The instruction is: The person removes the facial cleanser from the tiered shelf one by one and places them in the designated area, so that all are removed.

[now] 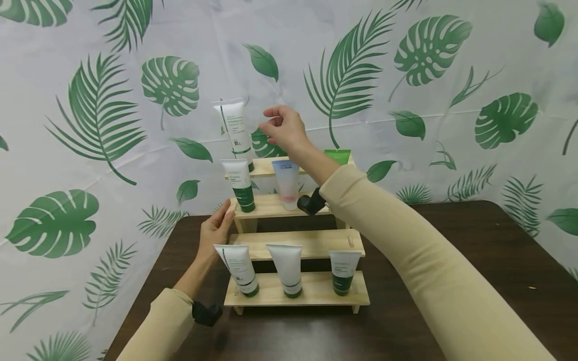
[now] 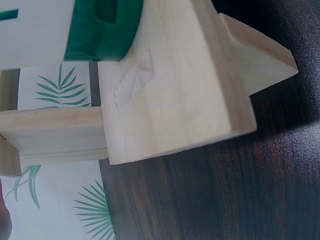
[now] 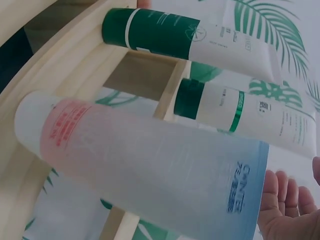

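Observation:
A wooden tiered rack [image 1: 298, 242] carries several squeeze tubes. My left hand [image 1: 215, 231] touches the rack's left end, beside a white-and-green tube [image 1: 241, 185]; its fingers look fairly straight. On the top tier stands a tall white tube [image 1: 236, 128] with a green band. Just right of that tube, my right hand [image 1: 286, 129] is raised with loosely bent fingers and nothing in them. A blue-to-pink tube [image 1: 286, 183] stands below the right hand. In the right wrist view, the right hand [image 3: 287, 212] appears beyond the blue-to-pink tube [image 3: 150, 160].
Three more tubes stand on the lowest tier: a left white tube [image 1: 239, 268], a middle white tube [image 1: 286, 268] and a short white-and-green tube [image 1: 343, 271]. A green tube [image 1: 337, 156] is partly hidden behind the right forearm. The dark table [image 1: 289, 336] meets a leaf-print backdrop [image 1: 289, 30].

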The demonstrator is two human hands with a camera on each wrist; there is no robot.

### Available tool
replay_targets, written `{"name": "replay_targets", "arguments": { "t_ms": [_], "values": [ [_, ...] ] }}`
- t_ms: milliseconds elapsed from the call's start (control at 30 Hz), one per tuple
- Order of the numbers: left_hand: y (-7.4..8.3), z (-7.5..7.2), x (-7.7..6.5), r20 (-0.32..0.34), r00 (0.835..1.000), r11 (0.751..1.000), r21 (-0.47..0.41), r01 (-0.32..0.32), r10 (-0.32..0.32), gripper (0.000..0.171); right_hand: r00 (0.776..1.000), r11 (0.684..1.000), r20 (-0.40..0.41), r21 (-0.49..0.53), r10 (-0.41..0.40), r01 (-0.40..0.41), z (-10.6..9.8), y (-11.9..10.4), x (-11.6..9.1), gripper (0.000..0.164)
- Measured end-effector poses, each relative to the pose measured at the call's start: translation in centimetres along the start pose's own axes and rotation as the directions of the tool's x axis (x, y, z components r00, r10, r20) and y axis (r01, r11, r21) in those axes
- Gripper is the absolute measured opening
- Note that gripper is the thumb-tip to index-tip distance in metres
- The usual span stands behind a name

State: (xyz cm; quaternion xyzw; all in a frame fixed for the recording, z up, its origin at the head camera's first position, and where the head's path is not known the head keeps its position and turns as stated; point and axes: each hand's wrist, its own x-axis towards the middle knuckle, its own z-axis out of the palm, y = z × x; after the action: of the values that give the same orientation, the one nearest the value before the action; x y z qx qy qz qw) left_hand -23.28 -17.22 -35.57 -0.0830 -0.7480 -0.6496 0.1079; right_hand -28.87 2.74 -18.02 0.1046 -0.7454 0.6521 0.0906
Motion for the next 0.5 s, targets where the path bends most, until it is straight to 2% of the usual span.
{"name": "replay_targets", "arguments": {
  "t_ms": [200,500],
  "values": [
    [-2.4,-0.3,0.9,-0.017,1.0,0.999,0.031,-0.021,0.022,0.048,1.0,0.999,0.019,-0.032,0.025,-0.024,1.3,-0.3,0.5,0.033],
    [-2.8,-0.4,1.1,-0.02,0.999,0.998,0.049,-0.036,0.037,0.048,0.999,0.995,0.012,-0.094,0.044,-0.042,2.6,-0.6,1.3,0.038]
  ]
}}
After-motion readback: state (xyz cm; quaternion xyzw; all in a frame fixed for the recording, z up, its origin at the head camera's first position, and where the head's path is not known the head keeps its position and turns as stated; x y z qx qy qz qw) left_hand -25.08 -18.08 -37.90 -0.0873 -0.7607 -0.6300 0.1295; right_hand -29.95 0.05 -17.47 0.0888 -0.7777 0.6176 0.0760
